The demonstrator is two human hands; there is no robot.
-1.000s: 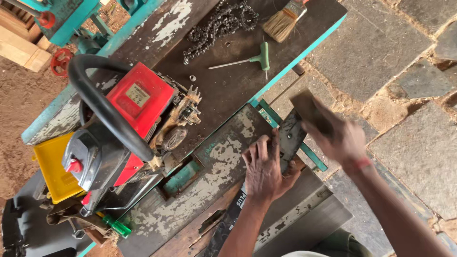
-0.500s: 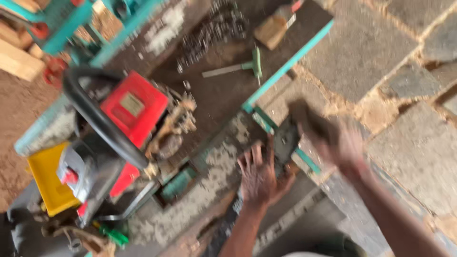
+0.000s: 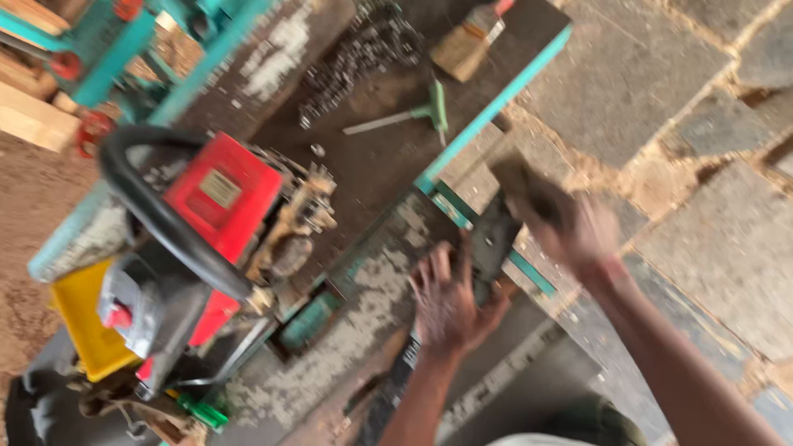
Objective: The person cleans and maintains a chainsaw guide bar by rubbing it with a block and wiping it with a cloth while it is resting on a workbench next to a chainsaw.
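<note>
Hands at worn tabletop [image 3: 363,289] edge: left hand [image 3: 450,301] pressed, fingers spread, on dark metal part [image 3: 496,239]; right hand [image 3: 570,227], blurred, clenched on dark block above part. Rubbing step judged underway; steady bracing needed next. Red chainsaw [image 3: 190,248] well left.

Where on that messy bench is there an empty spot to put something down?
The barest patch is the dark bench top between the green-handled T-wrench and the red chainsaw. There is another strip of flaking paint between the chainsaw and the left hand. It's crowded near the saw chain and brush, and where the right hand works.
</note>
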